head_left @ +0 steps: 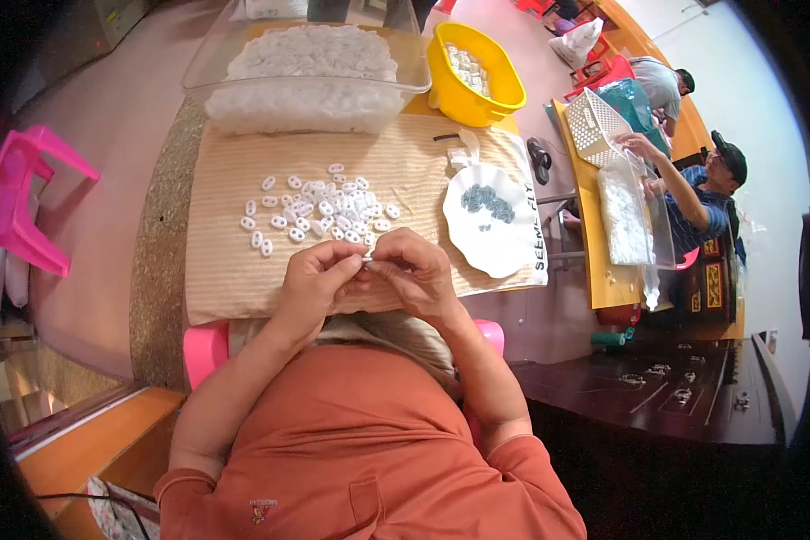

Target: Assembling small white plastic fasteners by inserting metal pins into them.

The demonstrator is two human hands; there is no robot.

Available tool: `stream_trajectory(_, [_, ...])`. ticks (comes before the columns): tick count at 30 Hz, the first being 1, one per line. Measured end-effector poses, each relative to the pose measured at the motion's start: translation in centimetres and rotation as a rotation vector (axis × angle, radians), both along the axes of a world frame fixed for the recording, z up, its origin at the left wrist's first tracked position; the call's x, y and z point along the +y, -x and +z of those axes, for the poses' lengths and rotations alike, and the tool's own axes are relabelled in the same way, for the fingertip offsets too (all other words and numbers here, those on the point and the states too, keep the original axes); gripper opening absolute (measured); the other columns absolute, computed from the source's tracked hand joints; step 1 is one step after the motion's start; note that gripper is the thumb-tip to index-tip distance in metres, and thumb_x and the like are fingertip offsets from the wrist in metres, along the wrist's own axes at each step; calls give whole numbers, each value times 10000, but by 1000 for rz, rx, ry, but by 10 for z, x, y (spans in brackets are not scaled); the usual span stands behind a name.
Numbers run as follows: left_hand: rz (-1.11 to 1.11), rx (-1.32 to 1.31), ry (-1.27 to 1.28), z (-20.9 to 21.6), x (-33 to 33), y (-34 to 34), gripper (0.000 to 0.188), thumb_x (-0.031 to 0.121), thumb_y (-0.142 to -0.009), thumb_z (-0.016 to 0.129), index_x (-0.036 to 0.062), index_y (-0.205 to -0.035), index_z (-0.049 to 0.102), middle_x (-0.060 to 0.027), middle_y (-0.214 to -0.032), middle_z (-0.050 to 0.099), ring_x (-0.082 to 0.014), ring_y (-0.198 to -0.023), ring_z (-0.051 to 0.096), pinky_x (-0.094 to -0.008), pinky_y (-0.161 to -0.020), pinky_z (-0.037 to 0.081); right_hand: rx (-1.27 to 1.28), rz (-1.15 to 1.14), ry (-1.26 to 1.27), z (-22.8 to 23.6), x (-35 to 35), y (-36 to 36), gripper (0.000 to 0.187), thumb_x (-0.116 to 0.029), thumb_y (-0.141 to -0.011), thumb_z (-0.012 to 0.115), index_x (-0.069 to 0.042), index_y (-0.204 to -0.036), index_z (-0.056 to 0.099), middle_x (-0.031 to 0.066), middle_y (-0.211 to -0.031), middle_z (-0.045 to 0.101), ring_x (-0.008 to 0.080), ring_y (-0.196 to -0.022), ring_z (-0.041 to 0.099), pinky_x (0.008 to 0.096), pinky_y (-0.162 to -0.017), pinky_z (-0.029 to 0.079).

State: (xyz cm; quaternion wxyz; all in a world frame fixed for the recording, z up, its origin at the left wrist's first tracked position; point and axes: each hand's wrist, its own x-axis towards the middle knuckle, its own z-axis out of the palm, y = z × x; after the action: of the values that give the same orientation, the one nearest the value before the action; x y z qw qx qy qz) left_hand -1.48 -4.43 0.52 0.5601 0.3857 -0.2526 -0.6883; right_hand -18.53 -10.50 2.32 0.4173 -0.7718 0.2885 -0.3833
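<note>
Close to the table's near edge, my left hand (322,277) and my right hand (414,273) meet with their fingertips pinched together. Between them is a small white plastic piece (367,258), mostly covered by the fingers. Just beyond lies a loose heap of small white oval pieces (337,205), each with two dark holes. Several more are spread flat to its left. To the right of my right hand, a white wavy-edged dish (488,258) holds a patch of tiny dark grey parts (486,205).
A clear plastic bin (306,94) full of white pieces stands at the back, beside a yellow tub (441,85) with more pieces. A striped cloth (220,261) covers the table. Pink stool (36,198) at left; at right, a person (706,202) works over another table (594,261).
</note>
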Motion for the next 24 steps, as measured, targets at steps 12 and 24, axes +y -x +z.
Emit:
stream_trajectory(12, [-111,106,-83,10,1,-5,167,146,-920,597,15,-1018,631,-61,-910,660,-118,-807,646,-245,-709,561,-24,34,87,0,-3,5,140,36,-761,705,-13,-872,635,68,-810,605,147,-715,581,260,-613,451])
stream_trajectory(24, [-151,212,-110,15,3,-8,81,62,-883,616,22,-949,591,-77,-872,662,-147,-748,659,-264,-675,573,-48,163,-36,9,-2,11,150,30,-794,690,-8,-933,652,80,-884,604,133,-780,589,241,-642,462])
